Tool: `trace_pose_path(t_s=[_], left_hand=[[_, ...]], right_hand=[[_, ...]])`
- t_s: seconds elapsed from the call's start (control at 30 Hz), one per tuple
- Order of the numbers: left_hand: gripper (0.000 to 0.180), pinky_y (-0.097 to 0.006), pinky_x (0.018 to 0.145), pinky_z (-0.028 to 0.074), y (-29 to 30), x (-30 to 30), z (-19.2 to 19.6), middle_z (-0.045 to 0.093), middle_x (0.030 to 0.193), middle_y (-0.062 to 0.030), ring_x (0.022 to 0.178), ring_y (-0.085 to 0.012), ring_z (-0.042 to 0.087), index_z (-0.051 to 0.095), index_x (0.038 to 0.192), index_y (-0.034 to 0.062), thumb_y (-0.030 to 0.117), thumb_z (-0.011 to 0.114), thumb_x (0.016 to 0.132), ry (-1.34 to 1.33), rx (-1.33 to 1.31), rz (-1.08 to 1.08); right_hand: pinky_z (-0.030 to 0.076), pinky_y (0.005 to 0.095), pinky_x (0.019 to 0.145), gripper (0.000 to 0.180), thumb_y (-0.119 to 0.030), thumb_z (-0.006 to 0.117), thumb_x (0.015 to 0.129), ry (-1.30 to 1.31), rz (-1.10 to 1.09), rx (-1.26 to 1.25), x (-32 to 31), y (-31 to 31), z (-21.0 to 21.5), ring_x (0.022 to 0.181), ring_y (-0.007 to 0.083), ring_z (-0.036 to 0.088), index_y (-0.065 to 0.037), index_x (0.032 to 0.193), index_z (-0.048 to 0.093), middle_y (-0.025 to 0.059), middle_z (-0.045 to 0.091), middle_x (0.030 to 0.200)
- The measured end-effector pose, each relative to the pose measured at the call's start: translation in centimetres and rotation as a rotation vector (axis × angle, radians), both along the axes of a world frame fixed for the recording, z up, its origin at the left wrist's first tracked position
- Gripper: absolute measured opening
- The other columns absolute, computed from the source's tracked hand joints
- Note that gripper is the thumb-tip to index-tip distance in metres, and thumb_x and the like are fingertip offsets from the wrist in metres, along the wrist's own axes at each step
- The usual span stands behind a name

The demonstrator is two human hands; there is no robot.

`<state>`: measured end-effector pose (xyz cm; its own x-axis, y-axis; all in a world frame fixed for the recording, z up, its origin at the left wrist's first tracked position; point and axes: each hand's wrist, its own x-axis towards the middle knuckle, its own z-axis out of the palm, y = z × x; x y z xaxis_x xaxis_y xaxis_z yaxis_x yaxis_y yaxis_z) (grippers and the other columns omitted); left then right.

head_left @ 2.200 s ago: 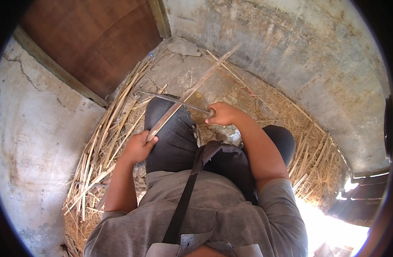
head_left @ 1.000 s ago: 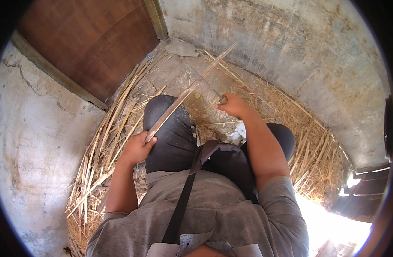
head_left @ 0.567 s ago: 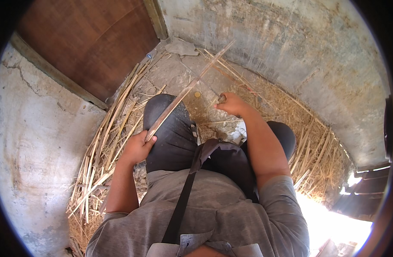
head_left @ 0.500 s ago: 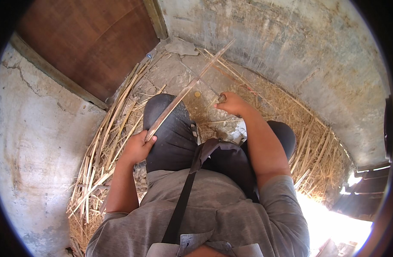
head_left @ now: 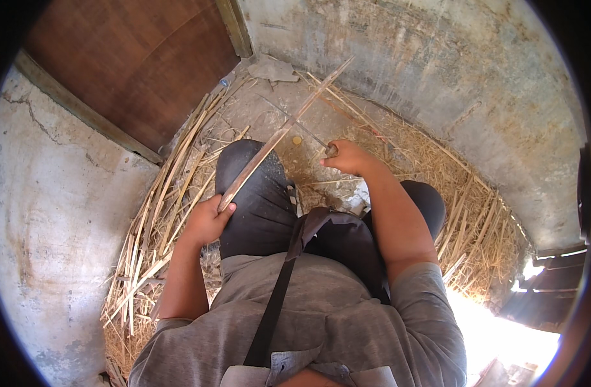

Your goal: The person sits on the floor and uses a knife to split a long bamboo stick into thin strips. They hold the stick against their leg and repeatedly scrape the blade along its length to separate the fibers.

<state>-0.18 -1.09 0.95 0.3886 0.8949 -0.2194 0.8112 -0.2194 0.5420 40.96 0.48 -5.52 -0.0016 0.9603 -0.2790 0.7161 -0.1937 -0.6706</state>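
My left hand (head_left: pixel 208 220) is closed around the lower end of a long, narrow wooden strip (head_left: pixel 264 152), possibly split bamboo. The strip slants up and to the right, passing over my left knee toward the far wall. In my right hand (head_left: pixel 348 158), closed on its handle, is a knife with a long, thin blade (head_left: pixel 313 134). The blade points up and left and crosses the strip near its middle. From this view I cannot tell whether the edge touches the strip. My fingers hide most of the knife's handle.
Long split strips (head_left: pixel 155 216) lie piled along the left wall. Straw-like shavings (head_left: pixel 466 213) cover the floor at right. A flat stone (head_left: pixel 273 69) lies in the far corner beside a brown door panel (head_left: pixel 137 71). A small yellow disc (head_left: pixel 297 140) lies on the floor ahead.
The knife has shifted slightly left and its blade has turned a little, so the tip reaches farther left past the strip. My left hand and the strip stay nearly still.
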Motion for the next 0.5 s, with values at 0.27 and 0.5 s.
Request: trace_pose_path(t_s=[0.27,0.5], left_hand=[[0.037,-0.039,0.069,0.048,0.1,-0.1,-0.2,0.062,0.075,-0.0144,0.07,-0.0239,0.057,0.062,0.096,0.0004,0.037,0.066,0.101,-0.005,-0.006,-0.007],[0.037,-0.039,0.069,0.048,0.2,-0.2,-0.7,0.061,0.075,-0.0138,0.07,-0.023,0.056,0.062,0.095,0.0006,0.037,0.066,0.101,-0.031,0.001,-0.007]], right_hand=[[0.055,0.0414,0.084,0.076,-0.043,0.082,0.082,-0.046,0.002,0.048,0.1,0.1,-1.1,0.092,0.0319,0.072,0.007,0.134,0.059,0.0242,0.072,0.11],[0.05,0.0453,0.099,0.072,-0.042,0.082,0.079,-0.01,-0.014,0.018,-0.3,-0.1,0.1,0.116,0.0433,0.064,0.007,0.129,0.063,0.0297,0.067,0.124]])
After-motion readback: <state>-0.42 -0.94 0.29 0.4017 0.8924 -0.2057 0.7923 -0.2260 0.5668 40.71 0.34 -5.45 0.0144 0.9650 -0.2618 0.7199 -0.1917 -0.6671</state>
